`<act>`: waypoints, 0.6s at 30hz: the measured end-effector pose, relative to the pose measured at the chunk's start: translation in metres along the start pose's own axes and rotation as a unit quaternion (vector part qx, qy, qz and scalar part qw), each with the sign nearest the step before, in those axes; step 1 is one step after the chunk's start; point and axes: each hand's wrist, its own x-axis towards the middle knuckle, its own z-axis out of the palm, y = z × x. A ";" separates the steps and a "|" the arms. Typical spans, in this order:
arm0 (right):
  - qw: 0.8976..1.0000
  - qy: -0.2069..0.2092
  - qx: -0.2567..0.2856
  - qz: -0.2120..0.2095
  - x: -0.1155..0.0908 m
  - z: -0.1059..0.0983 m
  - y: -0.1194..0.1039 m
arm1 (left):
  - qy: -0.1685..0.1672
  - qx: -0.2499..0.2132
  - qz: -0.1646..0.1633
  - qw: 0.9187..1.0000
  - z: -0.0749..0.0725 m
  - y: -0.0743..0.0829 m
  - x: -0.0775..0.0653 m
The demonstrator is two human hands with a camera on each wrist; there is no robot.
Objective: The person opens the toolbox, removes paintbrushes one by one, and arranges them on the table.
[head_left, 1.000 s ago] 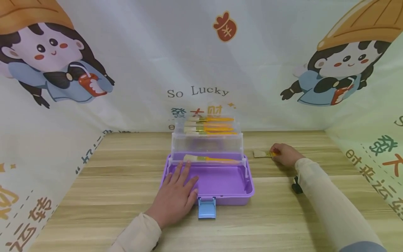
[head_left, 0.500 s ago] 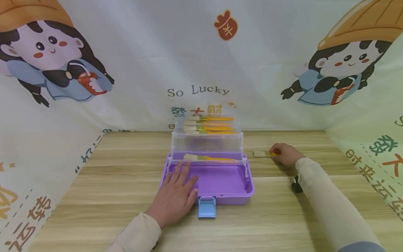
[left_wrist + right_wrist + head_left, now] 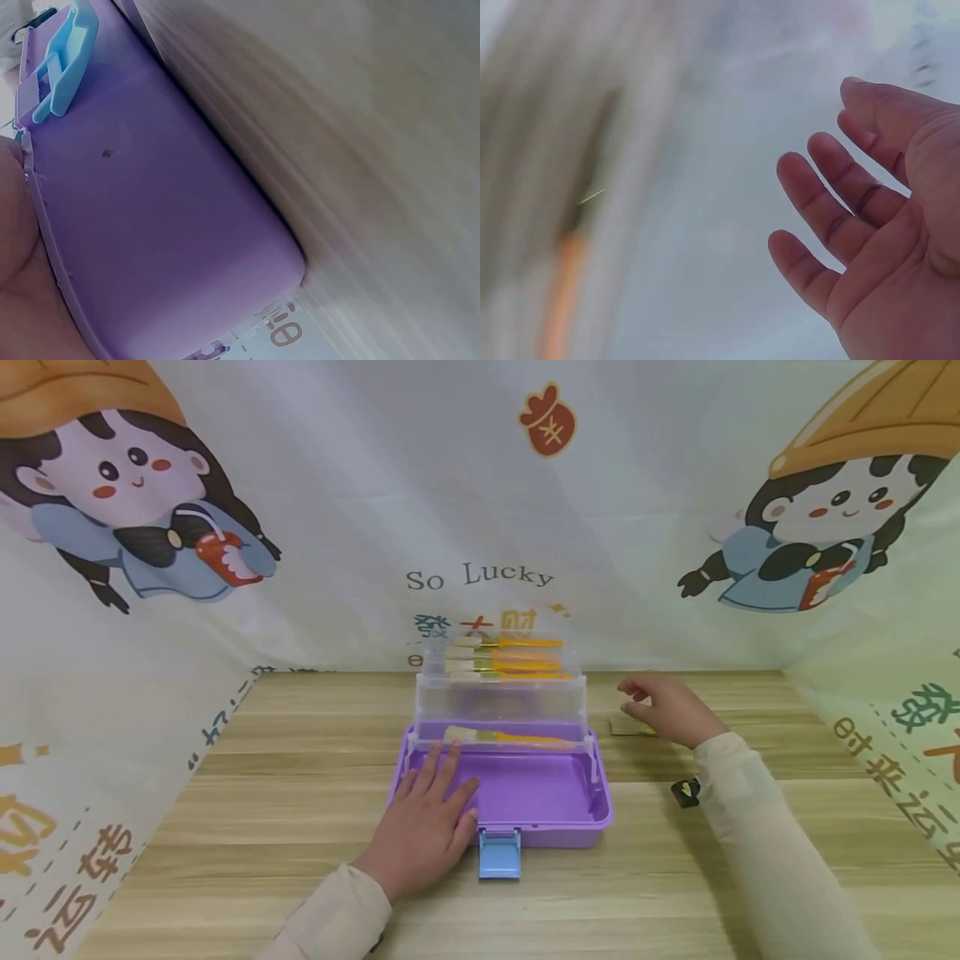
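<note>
A purple box [image 3: 566, 838] with fold-out clear trays stands on the wooden table. My left hand [image 3: 423, 839] lies spread over its front left rim, fingers reaching inside toward the lower tray. In that lower tray [image 3: 431, 745] rests one paintbrush [image 3: 517, 738] with an orange handle. Several similar paintbrushes [image 3: 528, 666] lie in the upper tray. Right of the box, a loose paintbrush [image 3: 624, 726] lies on the table, its handle hidden behind my right hand [image 3: 671, 706]. In the right wrist view, that hand's fingers are loosely bent and hold nothing, with the brush's orange handle [image 3: 564, 300] blurred beside them.
A light blue latch [image 3: 499, 856] hangs from the box's front, also seen in the left wrist view. A printed cloth [image 3: 360, 510] walls in the table at the back and sides. A small black object [image 3: 686, 792] sits by the right sleeve.
My right hand has let go of the loose paintbrush and lifted a little up and away from it. The left hand keeps its place on the box. The head view has shifted slightly.
</note>
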 end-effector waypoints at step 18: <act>0.992 -0.011 0.008 -0.128 0.015 0.012 -0.110 | -0.003 0.001 -0.006 1.000 -0.001 0.002 0.000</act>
